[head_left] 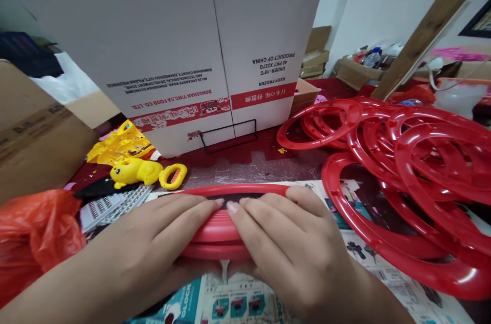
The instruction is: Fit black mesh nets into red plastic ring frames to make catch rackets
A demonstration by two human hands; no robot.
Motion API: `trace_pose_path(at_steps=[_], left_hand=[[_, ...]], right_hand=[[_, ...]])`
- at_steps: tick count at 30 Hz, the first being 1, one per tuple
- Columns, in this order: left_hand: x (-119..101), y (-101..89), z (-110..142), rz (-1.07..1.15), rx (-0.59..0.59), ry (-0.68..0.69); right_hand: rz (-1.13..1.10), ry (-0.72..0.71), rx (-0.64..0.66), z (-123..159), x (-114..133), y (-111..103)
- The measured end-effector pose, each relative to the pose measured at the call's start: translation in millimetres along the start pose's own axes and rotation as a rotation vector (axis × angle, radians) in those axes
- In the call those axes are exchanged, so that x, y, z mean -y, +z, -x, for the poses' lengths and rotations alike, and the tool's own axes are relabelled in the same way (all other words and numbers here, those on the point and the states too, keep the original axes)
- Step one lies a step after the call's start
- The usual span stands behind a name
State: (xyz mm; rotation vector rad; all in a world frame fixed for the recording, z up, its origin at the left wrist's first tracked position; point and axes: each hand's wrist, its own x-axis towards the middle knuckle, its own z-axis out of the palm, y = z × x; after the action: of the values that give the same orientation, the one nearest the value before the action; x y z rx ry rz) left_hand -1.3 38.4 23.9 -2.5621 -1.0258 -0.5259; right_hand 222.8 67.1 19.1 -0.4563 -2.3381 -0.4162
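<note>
The red round-edged plastic piece with a dark middle (218, 233) sits between your two hands, over a printed paper sheet (233, 308). Your left hand (161, 232) and your right hand (301, 237) grip it from either side, fingers folded over its rim, the fingertips nearly meeting. Right of your fingers lies a heap of glossy red plastic rings (406, 165). Beyond them to the left is a yellow plastic animal-shaped toy (136, 171); straight beyond stands a tall white cardboard box (245, 22) with upside-down print.
</note>
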Motion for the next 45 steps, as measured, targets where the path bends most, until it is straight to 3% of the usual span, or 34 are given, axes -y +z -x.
trace_pose_path(at_steps=[4, 11, 16, 21, 26, 29, 37, 45], left_hand=[[-5, 1.7, -5, 0.114, 0.016, 0.018], [-21, 3.7, -13, 0.055, -0.027, -0.025], [-25, 2.7, -16, 0.094, 0.034, -0.062], [-18, 1.6, -13, 0.01, 0.04, -0.014], [3, -1.1, -4, 0.025, 0.122, 0.014], [10, -4.6, -2, 0.031, 0.101, -0.02], [1, -14.5, -17, 0.318, 0.17, -0.107], [-3, -13.1, -8, 0.278, 0.071, -0.212]], right_hand=[[0.017, -0.014, -0.027, 1, 2, 0], [0.04, -0.002, -0.035, -1, 7, 6], [0.032, 0.017, -0.027, -3, 7, 9], [0.033, 0.072, 0.052, -1, 3, 8], [0.042, 0.086, 0.031, 3, -10, 2], [0.002, 0.109, 0.036, 5, -19, -1], [-0.026, 0.138, 0.038, 5, -14, -6], [-0.02, 0.14, 0.045, 6, -6, -9]])
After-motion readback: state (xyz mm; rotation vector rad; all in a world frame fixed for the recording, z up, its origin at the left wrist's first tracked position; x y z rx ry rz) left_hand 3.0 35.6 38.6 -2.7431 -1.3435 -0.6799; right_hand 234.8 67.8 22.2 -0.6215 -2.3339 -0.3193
